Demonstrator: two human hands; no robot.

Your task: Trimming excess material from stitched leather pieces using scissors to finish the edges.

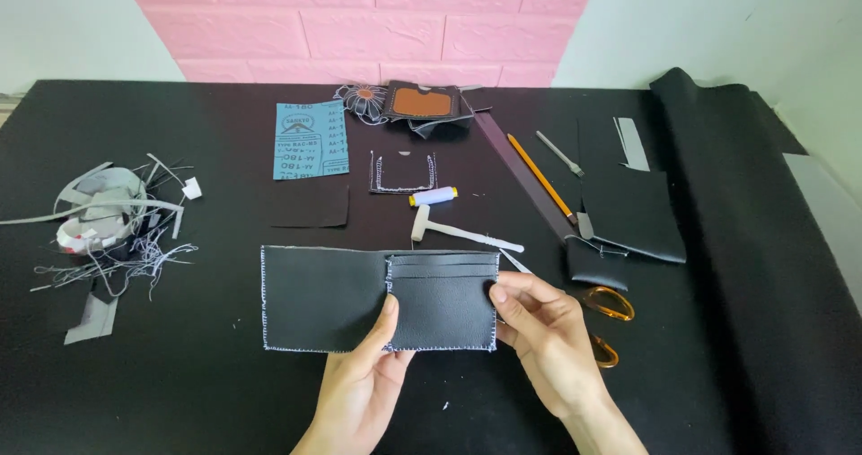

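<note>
- Covering the whole worktop: black table mat [180, 392], pink brick wall panel [359, 15] standing behind it.
- Lying along the right edge: roll of black leather [745, 204], flat cut leather pieces [637, 208] just beside it.
- Lying open at centre front: black wallet [332, 298], white stitching running around its edges, card slots sitting on its right half.
- Pinching the wallet's lower middle edge: left hand [359, 383], thumb on top, fingers closed underneath.
- Gripping the wallet's right edge: right hand [548, 329], thumb and fingers clamped on it.
- Piling up at far left: scrap heap [108, 222] of strips and threads.
- Lying behind the wallet: blue sandpaper sheet [310, 138], small stitched pocket piece [402, 173], white hammer [462, 232], white thread spool [434, 196].
- Peeking out beside the right hand: orange-handled scissors [611, 304].
- Lying diagonally at right: orange pencil [540, 177].
</note>
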